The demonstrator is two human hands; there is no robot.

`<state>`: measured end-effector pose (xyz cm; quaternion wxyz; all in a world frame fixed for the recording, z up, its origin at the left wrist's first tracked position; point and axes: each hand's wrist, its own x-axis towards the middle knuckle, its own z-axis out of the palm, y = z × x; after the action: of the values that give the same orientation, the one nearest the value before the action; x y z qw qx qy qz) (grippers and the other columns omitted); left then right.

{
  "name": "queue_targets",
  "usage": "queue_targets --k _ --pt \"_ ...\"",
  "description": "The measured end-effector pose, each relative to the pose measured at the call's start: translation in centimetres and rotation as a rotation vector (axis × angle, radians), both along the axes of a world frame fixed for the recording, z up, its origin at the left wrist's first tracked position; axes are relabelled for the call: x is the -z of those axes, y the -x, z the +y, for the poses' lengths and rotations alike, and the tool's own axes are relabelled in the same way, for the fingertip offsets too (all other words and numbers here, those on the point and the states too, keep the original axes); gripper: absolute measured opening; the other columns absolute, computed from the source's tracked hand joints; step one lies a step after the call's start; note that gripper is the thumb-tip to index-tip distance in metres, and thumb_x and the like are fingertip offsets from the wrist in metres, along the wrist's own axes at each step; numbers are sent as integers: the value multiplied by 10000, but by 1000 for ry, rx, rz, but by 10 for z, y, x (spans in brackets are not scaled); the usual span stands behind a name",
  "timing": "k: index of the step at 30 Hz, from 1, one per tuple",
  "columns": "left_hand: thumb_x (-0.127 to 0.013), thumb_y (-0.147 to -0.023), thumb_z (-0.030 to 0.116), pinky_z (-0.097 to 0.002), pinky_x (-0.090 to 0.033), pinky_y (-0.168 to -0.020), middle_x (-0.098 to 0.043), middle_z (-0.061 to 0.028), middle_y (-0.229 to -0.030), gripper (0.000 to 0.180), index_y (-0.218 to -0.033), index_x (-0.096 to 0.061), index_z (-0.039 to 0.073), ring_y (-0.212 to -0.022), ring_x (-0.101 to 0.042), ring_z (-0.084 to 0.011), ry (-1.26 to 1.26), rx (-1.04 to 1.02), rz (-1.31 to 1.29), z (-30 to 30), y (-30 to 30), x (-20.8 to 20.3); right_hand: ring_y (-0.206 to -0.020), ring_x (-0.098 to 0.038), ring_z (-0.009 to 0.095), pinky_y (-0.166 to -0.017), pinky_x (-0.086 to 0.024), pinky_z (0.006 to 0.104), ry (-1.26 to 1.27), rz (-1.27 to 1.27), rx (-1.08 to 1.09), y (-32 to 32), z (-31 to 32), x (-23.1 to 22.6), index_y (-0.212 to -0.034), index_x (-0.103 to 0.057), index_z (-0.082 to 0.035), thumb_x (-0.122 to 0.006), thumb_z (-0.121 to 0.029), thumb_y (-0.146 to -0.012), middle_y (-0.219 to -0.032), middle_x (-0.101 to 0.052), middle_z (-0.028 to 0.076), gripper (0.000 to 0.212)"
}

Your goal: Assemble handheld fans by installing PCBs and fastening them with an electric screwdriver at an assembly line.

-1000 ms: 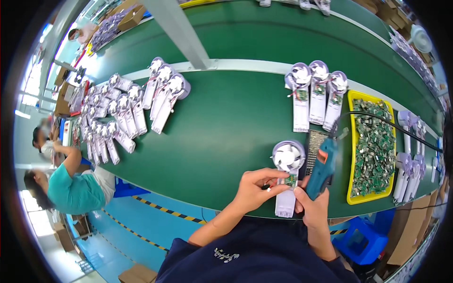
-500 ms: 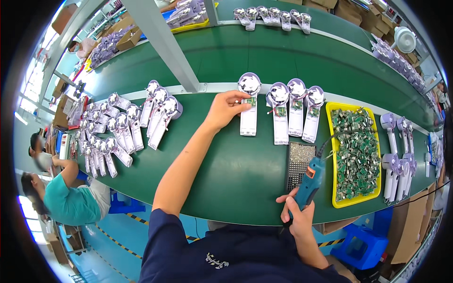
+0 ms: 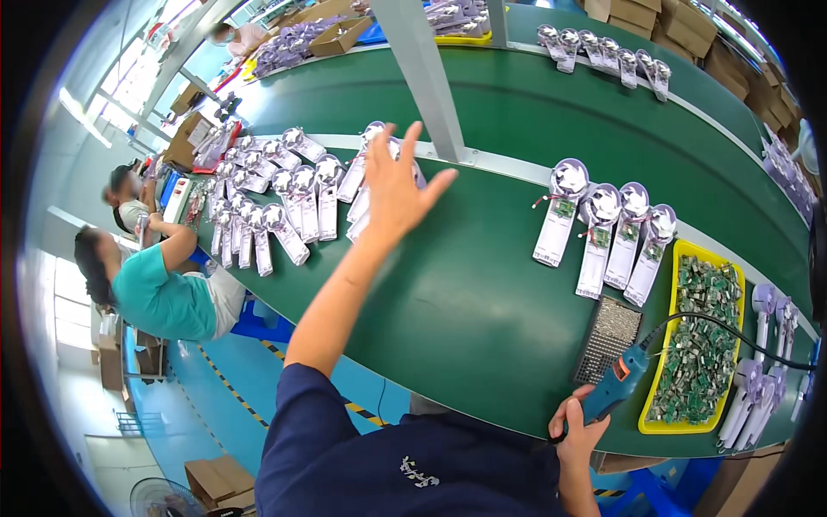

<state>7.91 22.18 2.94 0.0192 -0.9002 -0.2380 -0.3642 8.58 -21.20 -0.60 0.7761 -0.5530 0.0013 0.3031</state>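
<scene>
Blue-green electric screwdriver (image 3: 617,389) was at four o'clock of view, grasped in right hand (image 3: 581,429), fingers curled round lower body. Left hand (image 3: 398,194), above centre toward twelve, had grip released, fingers spread; it partly covered lilac-white fan units (image 3: 351,181), contact impossible to tell. Screw-filled perforated rack (image 3: 608,340) lay near screwdriver, at its twelve; yellow tray (image 3: 680,426) heaped with circuit boards (image 3: 699,336) at its two. Four board-fitted fans (image 3: 594,263) lay toward three on green table (image 3: 482,302). Teal-shirted co-worker (image 3: 181,293) sat at nine.
</scene>
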Motion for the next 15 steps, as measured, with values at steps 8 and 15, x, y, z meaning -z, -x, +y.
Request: queue_targets --k 8,15 --pt "-529 -790 792 -677 -90 -1129 -221 -297 -1554 896 -1480 -429 228 -1441 -164 -513 345 -182 453 100 25 7 -398 -432 120 -372 -369 256 36 -81 -49 3 -3 12 -1114 -459 -12 -627 -88 -916 -623 -495 60 271" --pt "-494 -860 727 -717 -29 -1096 -354 -329 -1446 772 -1427 -451 204 -1378 -345 -472 397 -228 380 62 31 11 -393 -418 113 -360 -363 249 -3 -74 -10 2 -4 15 -1145 -453 -20 -626 -104 -924 -634 -491 53 293"
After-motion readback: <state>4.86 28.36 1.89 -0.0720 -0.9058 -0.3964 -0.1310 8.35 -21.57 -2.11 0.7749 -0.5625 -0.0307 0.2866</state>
